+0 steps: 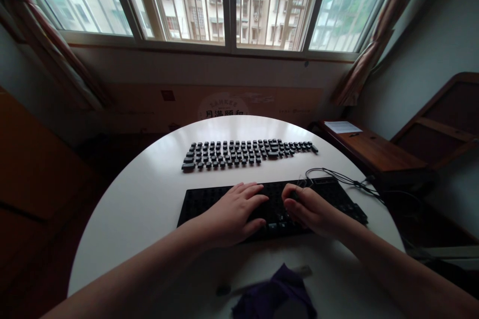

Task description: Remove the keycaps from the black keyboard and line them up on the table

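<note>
A black keyboard lies on the white round table, most of its keycaps off. My left hand rests across its middle, fingers spread and holding nothing. Over the right part of the board, my right hand is closed around what looks like a wire keycap puller; thin wire sticks out above the fingers and the rest is hidden. A few keycaps remain along the near edge between my hands. Beyond the board, loose black keycaps stand in rows on the table.
A purple cloth and a blurred thin tool with a dark end lie at the near edge of the white table. Black cables run off to the right. A wooden chair holding paper stands beyond.
</note>
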Motion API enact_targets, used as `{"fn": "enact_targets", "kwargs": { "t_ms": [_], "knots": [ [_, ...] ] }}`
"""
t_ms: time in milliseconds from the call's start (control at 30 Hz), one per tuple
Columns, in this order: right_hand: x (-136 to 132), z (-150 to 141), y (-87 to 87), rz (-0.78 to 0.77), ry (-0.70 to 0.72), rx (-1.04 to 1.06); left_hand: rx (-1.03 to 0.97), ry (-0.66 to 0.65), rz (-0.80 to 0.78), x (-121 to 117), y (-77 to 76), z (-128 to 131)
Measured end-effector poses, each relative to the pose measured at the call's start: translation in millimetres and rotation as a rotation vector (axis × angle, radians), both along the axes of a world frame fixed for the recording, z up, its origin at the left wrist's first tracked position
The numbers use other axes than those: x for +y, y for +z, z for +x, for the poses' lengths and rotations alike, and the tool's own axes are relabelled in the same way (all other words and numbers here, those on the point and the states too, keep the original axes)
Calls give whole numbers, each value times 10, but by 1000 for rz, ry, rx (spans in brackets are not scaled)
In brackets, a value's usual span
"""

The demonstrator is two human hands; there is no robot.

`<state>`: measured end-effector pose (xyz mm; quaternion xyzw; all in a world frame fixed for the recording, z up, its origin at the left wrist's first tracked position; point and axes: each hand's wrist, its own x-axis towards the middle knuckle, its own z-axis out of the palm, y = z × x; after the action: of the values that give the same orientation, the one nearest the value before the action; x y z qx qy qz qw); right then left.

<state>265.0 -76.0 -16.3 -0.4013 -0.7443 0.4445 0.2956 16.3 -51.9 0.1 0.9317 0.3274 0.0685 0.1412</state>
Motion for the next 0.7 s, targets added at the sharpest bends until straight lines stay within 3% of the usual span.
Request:
{"fn": "enact_targets", "kwargs": {
  "t_ms": [233,567,700],
  "knots": [
    [38,2,7,-14,48,-34,-41,-6,14,-3,4,-2],
    [-6,8,47,338,113,-261,-39,-7,6,11,-21,-13],
    [-1,15,-23,192,33,-101,-34,-2,4,7,-14,-10]
  ]
}}
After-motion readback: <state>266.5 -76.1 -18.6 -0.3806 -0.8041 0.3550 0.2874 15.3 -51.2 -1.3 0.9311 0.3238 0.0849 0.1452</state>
